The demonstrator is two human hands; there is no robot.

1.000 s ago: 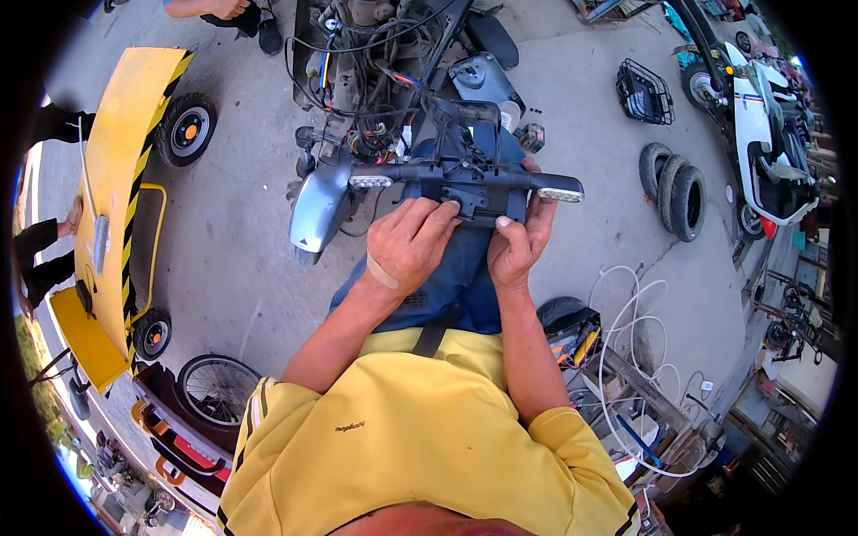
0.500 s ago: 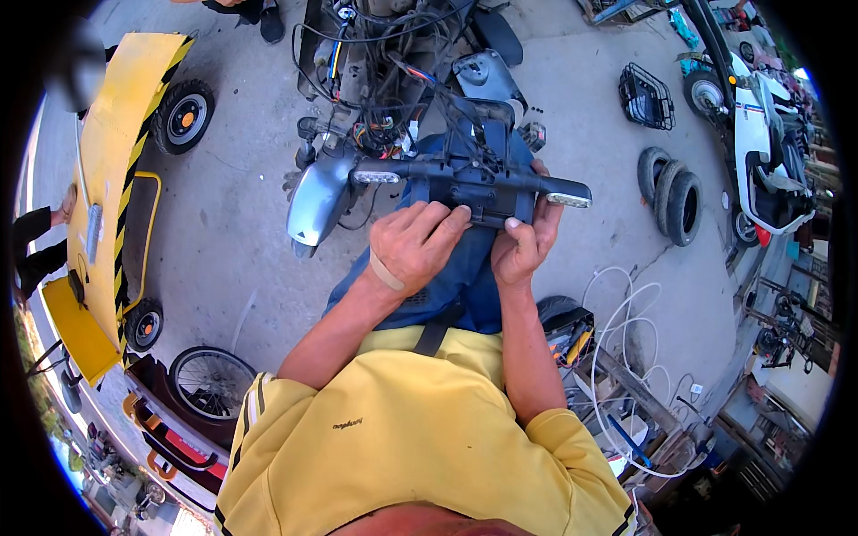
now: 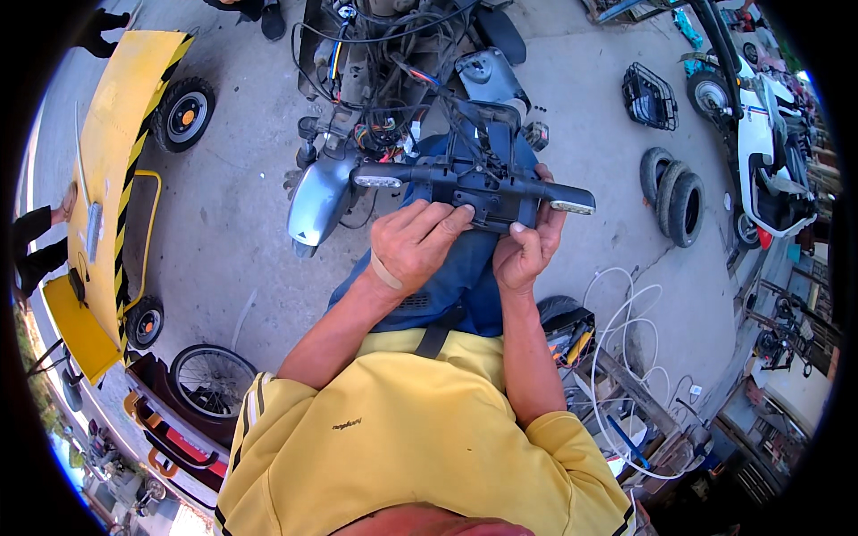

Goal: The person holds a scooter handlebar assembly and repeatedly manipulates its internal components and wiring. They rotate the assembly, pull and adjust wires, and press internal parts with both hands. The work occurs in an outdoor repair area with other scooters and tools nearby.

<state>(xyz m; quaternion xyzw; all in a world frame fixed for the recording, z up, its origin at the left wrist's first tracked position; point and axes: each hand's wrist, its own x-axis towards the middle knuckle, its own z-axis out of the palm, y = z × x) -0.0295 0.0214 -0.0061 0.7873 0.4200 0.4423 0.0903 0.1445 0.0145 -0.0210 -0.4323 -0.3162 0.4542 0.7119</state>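
Note:
Across my lap lies a black plastic rear fender bracket (image 3: pixel 478 189), with a clear-lensed turn signal on each end: the left turn signal (image 3: pixel 379 176) and the right turn signal (image 3: pixel 570 200). My left hand (image 3: pixel 413 241) pinches its near edge, the fingertips and thumb close together by the middle; whatever small part may be between them is hidden. Around the bracket's right side my right hand (image 3: pixel 527 252) is closed, thumb in front and fingers partly out of sight behind. A silver fender (image 3: pixel 320 201) sits left of the bracket.
Beyond the bracket stands a stripped vehicle frame with tangled wiring (image 3: pixel 384 134). A yellow cart (image 3: pixel 134 116) is at left, a spoked wheel (image 3: pixel 213 380) below it. Loose tyres (image 3: pixel 686 210), a black basket (image 3: pixel 651 96) and a white scooter (image 3: pixel 760 170) are at right. White tubing (image 3: pixel 594 375) loops nearby.
The bracket and both hands have shifted very slightly right, with the grip unchanged. At the upper left, dark-clothed feet of another person show where a grey blur was.

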